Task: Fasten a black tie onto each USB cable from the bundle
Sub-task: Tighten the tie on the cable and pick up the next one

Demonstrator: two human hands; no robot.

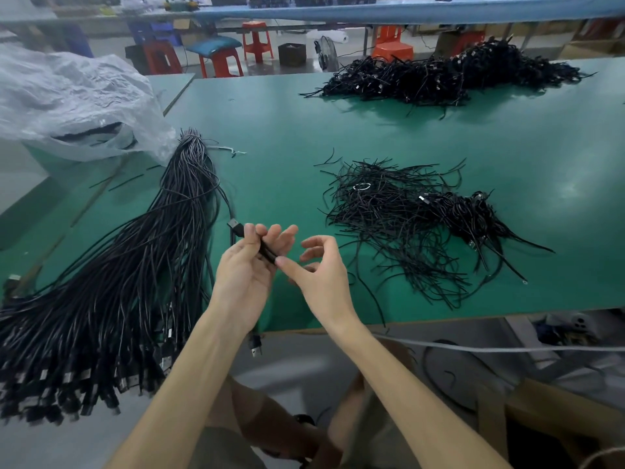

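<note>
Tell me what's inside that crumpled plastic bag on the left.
Black strands, likely cables or ties, show at the mouth of the plastic bag. The cloudy plastic hides the rest.

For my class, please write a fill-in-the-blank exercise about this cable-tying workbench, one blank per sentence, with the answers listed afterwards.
1. The hand gripping the USB cable is the person's ______.
2. The bundle of cables lies on a table whose top is ______.
3. The loose black ties lie to the ______ of that bundle.
Answers: left; green; right.
</note>
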